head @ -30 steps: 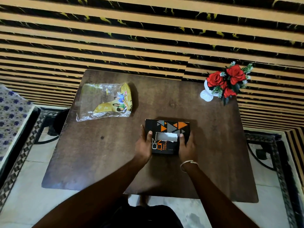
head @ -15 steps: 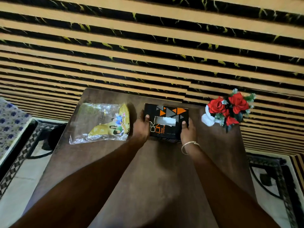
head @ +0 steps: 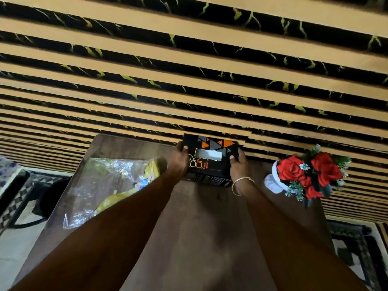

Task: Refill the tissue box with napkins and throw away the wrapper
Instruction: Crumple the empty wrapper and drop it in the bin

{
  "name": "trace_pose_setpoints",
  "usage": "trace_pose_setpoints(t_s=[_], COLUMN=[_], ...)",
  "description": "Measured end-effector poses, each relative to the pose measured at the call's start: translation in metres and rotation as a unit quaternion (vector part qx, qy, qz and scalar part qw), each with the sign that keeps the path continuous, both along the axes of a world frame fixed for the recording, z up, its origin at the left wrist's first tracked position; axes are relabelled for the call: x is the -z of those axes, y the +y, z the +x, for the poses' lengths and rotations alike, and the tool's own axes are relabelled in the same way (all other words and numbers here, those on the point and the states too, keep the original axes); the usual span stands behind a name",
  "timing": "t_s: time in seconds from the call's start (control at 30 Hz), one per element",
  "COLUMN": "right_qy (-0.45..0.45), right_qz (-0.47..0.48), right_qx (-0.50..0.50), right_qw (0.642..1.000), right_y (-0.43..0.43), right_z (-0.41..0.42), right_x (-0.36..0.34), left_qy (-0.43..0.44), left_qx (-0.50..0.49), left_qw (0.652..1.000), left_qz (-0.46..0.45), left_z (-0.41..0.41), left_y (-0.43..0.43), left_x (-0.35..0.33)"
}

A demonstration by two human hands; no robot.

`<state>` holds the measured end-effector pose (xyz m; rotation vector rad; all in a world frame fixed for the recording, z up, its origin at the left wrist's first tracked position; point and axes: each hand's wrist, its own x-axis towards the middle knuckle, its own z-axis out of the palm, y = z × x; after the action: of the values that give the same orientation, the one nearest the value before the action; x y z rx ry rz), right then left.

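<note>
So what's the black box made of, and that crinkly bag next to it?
The tissue box looks like printed cardboard: matte, sharp folded edges, a torn-looking slot. The wrapper seems thin clear plastic with yellow print: it is see-through, wrinkled and glints in the light.

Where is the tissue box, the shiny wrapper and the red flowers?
tissue box (head: 212, 163): head view, on its black top.
wrapper (head: 98, 181): head view, on the clear plastic.
red flowers (head: 290, 168): head view, on a rose.

1 head-worn view, facing forward and down, close over table (head: 201, 238)
</note>
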<state>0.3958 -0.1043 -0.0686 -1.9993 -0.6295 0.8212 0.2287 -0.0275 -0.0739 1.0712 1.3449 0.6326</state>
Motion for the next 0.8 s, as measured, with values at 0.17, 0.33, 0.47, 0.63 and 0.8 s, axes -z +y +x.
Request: trace_pose_setpoints(t_s=[0.17, 0.33, 0.47, 0.63, 0.8], right_qy=[0.013, -0.004, -0.018, -0.234, -0.349], right_qz=[0.011, 0.01, -0.023, -0.072, 0.07], right_qx=[0.018, 0.021, 0.001, -0.041, -0.284], right_qw=[1.0, 1.0, 1.0, 0.969, 0.89], right_y=[0.004, 0.002, 0.002, -0.004, -0.009], right_z=[-0.004, -0.007, -0.008, -0.024, -0.119], right_x=[0.011, 0.018, 0.013, -0.011, -0.044], left_qy=[-0.037, -0.012, 0.02, 0.112, 0.405], left_qx=[-0.001, 0.005, 0.053, 0.098, 0.113], left_qw=[0.999, 1.0, 0.998, 0.977, 0.893], left_qz=[-0.012, 0.009, 0.029, 0.152, 0.163], left_z=[-0.004, -0.002, -0.007, -0.049, -0.168], left_y=[0.008, 0.004, 0.003, -0.007, -0.015], left_x=[0.022, 0.024, 0.016, -0.019, -0.021])
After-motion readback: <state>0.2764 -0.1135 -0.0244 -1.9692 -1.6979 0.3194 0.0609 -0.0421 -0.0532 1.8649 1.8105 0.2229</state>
